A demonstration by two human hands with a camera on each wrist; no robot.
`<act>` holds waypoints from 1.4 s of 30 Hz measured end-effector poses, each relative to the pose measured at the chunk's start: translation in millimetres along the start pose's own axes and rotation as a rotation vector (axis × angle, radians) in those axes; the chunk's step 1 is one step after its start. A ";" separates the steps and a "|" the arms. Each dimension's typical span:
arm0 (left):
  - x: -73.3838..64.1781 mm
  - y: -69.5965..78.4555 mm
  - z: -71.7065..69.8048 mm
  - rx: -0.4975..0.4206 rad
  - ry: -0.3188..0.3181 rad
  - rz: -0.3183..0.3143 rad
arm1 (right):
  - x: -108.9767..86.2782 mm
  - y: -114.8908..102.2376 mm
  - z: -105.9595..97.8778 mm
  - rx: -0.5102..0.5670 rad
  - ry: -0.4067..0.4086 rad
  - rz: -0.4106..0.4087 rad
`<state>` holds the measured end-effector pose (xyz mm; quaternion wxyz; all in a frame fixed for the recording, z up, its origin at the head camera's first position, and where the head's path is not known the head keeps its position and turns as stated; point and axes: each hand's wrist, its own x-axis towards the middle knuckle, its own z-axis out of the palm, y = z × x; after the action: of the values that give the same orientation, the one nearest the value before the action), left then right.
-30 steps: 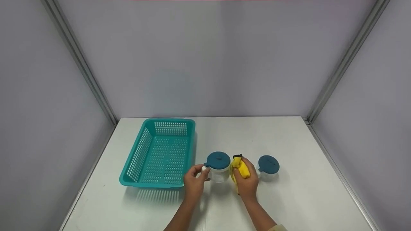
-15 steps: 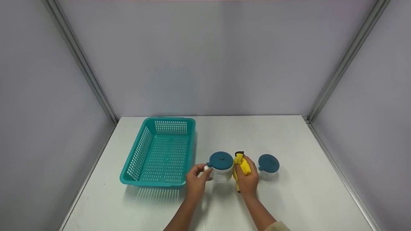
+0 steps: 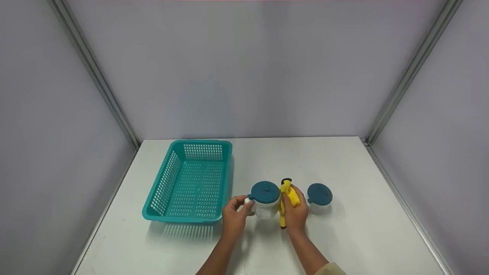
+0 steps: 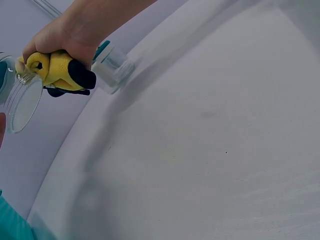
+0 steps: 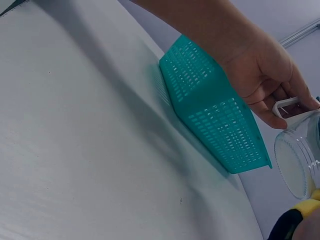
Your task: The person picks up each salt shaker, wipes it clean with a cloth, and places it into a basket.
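We held a blue-lidded clear jar (image 3: 266, 206) above the white surface (image 3: 366, 229), left hand (image 3: 234, 218) pinching its handle (image 5: 300, 118), right hand (image 3: 297, 216) gripping a yellow cloth (image 3: 293, 197) against its side, seemingly wiping, a steady turn probably needed next.

Head view looks down; wrist views share one jar (image 3: 265, 200).

No readable text, brands or numbers — only small dark marks (image 3: 266, 190) on blue lids (image 3: 260, 196), too small to tell.

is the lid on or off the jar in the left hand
On: the blue lid covers the top of the clear jar, whose white handle the left hand holds.
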<state>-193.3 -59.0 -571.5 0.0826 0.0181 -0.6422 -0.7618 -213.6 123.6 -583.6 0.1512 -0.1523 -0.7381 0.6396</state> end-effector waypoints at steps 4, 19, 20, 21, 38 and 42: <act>1.1 -2.0 1.2 0.029 -0.010 -0.009 | 1.9 -0.5 1.8 0.026 0.005 0.072; 0.9 -6.4 4.2 0.048 0.014 -0.021 | -3.2 -8.6 5.6 0.119 -0.044 0.212; 1.3 -6.8 4.3 0.038 0.014 -0.022 | -3.9 -8.9 5.7 0.129 -0.048 0.212; 1.9 -6.8 4.4 0.030 0.013 -0.026 | -4.4 -9.1 5.9 0.138 -0.051 0.210; 4.5 -5.6 -2.2 0.009 0.013 0.007 | -2.8 -8.9 4.6 0.148 -0.086 0.224; 4.4 -2.8 -1.7 0.011 0.023 -0.031 | -1.1 -6.8 5.5 0.111 -0.078 0.210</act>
<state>-197.7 -60.9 -574.2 0.0781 0.0375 -0.6450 -0.7593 -215.1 117.3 -577.7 0.0628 -0.1955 -0.6869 0.6972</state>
